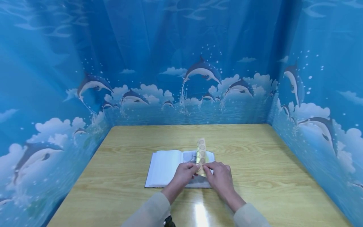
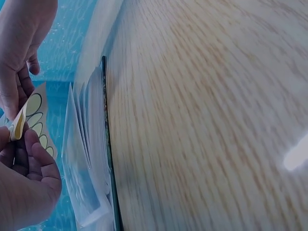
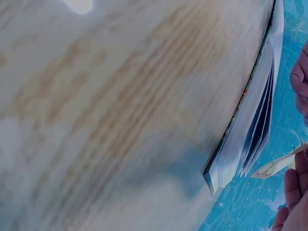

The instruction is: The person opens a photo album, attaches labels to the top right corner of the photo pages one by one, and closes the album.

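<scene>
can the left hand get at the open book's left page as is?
Probably yes. The left hand pinches the sticker strip just above the open book, whose left page lies bare beside it; it would likely have to release the strip first.

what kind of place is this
Probably a screened-off recording booth, not a lived-in room: dolphin-print curtains wall three sides of a wooden table bearing only an open book and sticker sheet.

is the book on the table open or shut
Open: the book lies flat on the table, pages spread; wrist views show fanned pages.
</scene>
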`<act>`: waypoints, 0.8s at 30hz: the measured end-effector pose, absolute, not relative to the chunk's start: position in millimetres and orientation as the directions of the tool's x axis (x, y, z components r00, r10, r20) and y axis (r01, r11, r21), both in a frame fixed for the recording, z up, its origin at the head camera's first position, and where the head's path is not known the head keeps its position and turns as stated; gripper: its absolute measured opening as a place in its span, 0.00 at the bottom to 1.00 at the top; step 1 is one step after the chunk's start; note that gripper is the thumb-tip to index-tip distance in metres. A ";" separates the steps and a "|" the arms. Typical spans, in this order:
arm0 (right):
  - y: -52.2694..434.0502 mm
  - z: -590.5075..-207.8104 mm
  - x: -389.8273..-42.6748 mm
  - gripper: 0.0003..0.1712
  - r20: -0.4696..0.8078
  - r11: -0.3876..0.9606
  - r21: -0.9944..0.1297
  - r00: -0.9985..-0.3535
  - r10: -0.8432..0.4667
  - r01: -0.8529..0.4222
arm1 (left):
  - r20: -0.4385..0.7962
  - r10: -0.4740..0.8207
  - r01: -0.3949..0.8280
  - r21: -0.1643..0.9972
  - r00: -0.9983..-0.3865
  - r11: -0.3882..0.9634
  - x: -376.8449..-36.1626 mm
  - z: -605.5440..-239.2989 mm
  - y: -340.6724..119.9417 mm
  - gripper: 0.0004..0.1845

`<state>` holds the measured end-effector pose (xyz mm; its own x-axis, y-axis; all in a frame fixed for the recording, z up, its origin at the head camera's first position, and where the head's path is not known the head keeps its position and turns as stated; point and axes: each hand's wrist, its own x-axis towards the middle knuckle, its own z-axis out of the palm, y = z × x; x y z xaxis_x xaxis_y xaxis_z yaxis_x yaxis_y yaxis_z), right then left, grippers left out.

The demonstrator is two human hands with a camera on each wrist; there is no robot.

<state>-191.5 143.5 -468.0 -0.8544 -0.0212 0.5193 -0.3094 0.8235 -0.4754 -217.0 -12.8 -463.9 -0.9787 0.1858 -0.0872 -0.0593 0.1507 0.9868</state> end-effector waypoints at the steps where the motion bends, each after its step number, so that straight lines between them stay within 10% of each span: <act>1: 143.3 -467.9 -191.4 0.08 0.500 0.825 -0.481 -0.866 -0.020 -0.297 | -0.085 0.184 -0.058 0.988 -0.979 0.146 -217.4 -464.0 -12.7 0.11; 24: 141.4 -469.8 -189.7 0.04 0.519 0.803 -0.507 -0.854 -0.005 -0.313 | -0.054 0.200 -0.020 0.986 -0.978 0.165 -214.7 -460.6 -14.2 0.12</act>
